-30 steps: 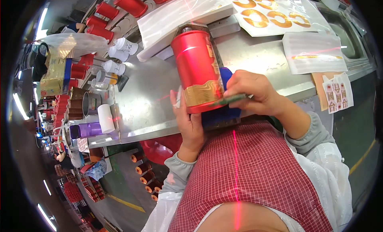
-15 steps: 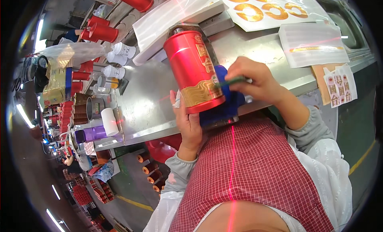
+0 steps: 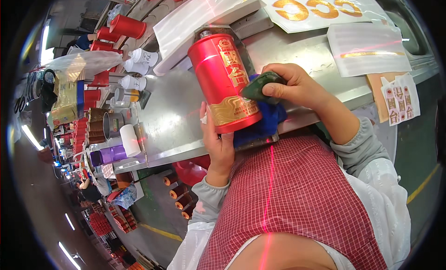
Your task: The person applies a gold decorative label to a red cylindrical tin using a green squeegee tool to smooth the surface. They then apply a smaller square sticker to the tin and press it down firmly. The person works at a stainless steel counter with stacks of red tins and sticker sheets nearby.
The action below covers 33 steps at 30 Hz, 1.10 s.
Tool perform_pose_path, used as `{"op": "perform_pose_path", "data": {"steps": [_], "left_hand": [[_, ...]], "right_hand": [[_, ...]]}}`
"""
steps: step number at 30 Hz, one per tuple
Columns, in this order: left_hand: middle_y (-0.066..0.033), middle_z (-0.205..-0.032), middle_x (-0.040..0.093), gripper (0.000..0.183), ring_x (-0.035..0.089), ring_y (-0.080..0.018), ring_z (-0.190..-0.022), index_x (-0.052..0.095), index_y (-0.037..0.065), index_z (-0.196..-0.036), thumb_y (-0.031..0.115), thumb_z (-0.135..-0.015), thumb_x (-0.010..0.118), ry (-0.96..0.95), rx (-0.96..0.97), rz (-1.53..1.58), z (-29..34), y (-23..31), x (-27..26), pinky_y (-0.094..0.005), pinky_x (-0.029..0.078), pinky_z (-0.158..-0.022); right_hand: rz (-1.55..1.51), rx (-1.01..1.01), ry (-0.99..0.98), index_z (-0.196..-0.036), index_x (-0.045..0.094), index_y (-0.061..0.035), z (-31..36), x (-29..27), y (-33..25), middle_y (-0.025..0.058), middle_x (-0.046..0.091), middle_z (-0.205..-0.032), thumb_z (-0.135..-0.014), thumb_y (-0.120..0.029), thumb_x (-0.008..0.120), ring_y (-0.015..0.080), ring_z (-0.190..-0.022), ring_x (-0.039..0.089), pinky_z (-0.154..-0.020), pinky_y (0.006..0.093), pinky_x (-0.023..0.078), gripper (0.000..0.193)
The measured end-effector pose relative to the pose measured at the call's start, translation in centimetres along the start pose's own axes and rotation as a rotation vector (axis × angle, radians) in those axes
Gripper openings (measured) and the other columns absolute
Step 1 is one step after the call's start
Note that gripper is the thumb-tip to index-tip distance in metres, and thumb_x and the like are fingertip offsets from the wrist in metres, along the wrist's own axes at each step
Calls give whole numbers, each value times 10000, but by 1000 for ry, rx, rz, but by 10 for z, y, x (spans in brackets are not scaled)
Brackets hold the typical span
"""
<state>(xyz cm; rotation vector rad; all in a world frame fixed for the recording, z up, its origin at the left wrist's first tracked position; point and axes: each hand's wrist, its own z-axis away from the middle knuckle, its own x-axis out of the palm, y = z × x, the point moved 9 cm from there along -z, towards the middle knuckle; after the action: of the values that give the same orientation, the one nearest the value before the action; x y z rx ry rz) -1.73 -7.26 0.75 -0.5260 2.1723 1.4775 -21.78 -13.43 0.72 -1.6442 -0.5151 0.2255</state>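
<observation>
Apron: red checked cloth (image 3: 297, 177), on the near side of the red canister.
Left hand: cupped at the near end (image 3: 219, 151), thumb by the canister's rim and fingers up its left side; some fingers are hidden, so how firmly it grips I cannot tell.
Right hand: closed in a pinch (image 3: 297, 86), thumb over a dark green pad (image 3: 259, 88), just right of the canister.
Red canister: lies tilted over the worktop (image 3: 172, 102), gold-banded end toward the person (image 3: 216, 79), long axis running away and slightly left.
Key relation: the left hand is nearer, against the canister; the pad sits between the right hand and the canister's right side, its edge overlapping that side in view; contact is unclear.
Blue cloth: bunched (image 3: 274, 113), right of and partly behind the canister's near end.
White roll and purple bottle: left of the canister, the roll (image 3: 130, 140) nearer it than the bottle (image 3: 111, 154).
White cups: beyond the roll (image 3: 139, 58), left of the canister.
Gold-ring sheet: beyond the canister, to its right (image 3: 302, 21).
</observation>
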Motion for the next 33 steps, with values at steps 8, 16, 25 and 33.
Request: {"op": "perform_pose_path", "data": {"steps": [8, 16, 25, 33], "left_hand": [[-219, -1445, 431, 763, 267, -431, -1415, 350, -67, -1445, 523, -976, 470, 21, 54, -127, 0, 8, 0, -479, 240, -1132], [-246, -1408, 451, 788, 276, -442, -1407, 338, -96, -1433, 532, -974, 461, 22, 80, -179, -1, 13, -2, -491, 260, -1119], [-276, -1368, 460, 808, 298, -449, -1384, 340, -120, -1418, 540, -969, 463, 32, 77, -173, -3, 15, -1, -497, 282, -1100], [-268, -1350, 476, 823, 324, -450, -1365, 335, -122, -1419, 553, -964, 455, 41, 84, -166, -2, 15, -2, -521, 244, -1116]], "right_hand": [[382, -242, -123, -925, 610, -14, -3, 15, -43, 89, 569, -707, -895, -243, 681, 184, -659, 551, -610, 311, 445, 242], [629, -308, -129, -834, 563, 2, -4, 36, -75, 185, 582, -727, -822, -160, 693, 382, -677, 582, -606, 432, 455, 208], [737, -319, -187, -795, 535, 4, -5, 51, -87, 193, 587, -717, -815, -152, 691, 395, -686, 586, -613, 452, 458, 221], [637, -219, -168, -895, 627, -1, -17, 24, -77, 188, 598, -702, -824, -186, 690, 355, -629, 581, -565, 403, 452, 208]]}}
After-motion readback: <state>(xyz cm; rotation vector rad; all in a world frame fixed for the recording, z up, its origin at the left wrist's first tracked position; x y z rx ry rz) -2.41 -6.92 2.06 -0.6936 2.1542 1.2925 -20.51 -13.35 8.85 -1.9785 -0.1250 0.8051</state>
